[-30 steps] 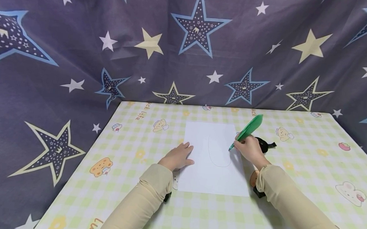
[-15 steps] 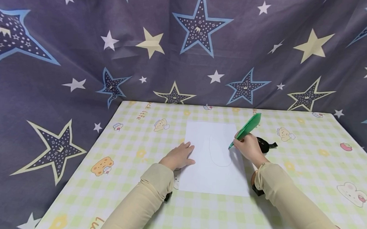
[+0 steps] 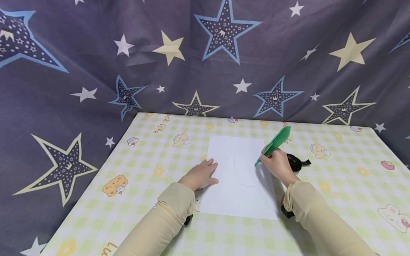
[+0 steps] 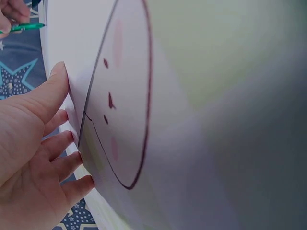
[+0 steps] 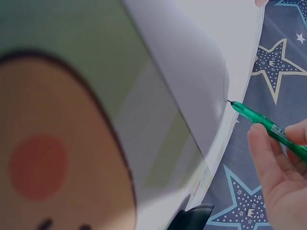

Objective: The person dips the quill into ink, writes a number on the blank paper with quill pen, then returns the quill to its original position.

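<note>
A white sheet of paper [image 3: 236, 199] lies on the table, with a thin U-shaped line drawn on it. My right hand [image 3: 277, 164] pinches a green pen [image 3: 277, 140] that has a broad feather-like top. In the right wrist view, the tip of the pen [image 5: 259, 120] meets the paper [image 5: 192, 72] at the end of a fine line, and the thumb and fingers of my right hand [image 5: 283, 177] hold its barrel. My left hand [image 3: 199, 175] rests on the paper's left edge. Its fingers and thumb are spread along that edge in the left wrist view.
A checked tablecloth [image 3: 158, 226] with cartoon prints covers the table. A black rounded object [image 3: 294, 163] with a strap sits beyond my right hand, partly hidden by it. Behind the table hangs a dark curtain [image 3: 200, 77] patterned with stars.
The pen tip has crept a little farther up the right part of the paper, away from me, with my right hand. My left hand stays on the paper's edge.
</note>
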